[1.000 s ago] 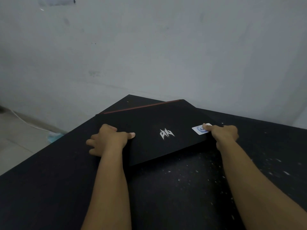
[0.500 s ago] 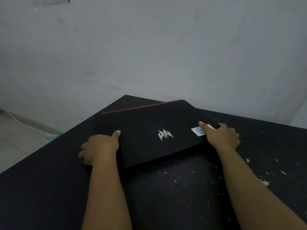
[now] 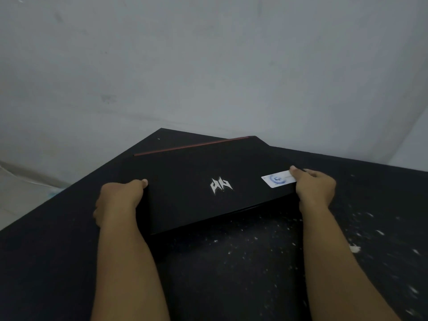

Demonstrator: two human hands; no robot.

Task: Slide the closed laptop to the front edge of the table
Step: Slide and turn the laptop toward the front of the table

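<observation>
A closed black laptop (image 3: 192, 181) with a silver logo, a red strip along its far edge and a white sticker lies askew on the black table (image 3: 46, 262), near the far corner. My left hand (image 3: 120, 201) grips its left side, thumb on the lid, fingers curled at the edge. On the right side, my right hand (image 3: 315, 186) holds the laptop with the thumb resting on the sticker. The near edge of the laptop faces me, a forearm's length from the bottom of the view.
A pale wall (image 3: 208, 66) stands right behind the table's far corner. The table's left edge drops to a light floor (image 3: 20, 195) with a cable. White specks (image 3: 354, 249) dot the tabletop at the right and in front of the laptop.
Both hands have shifted from the near corners to the laptop's sides, the left thumb now at the lid's edge. The laptop has come slightly nearer.
</observation>
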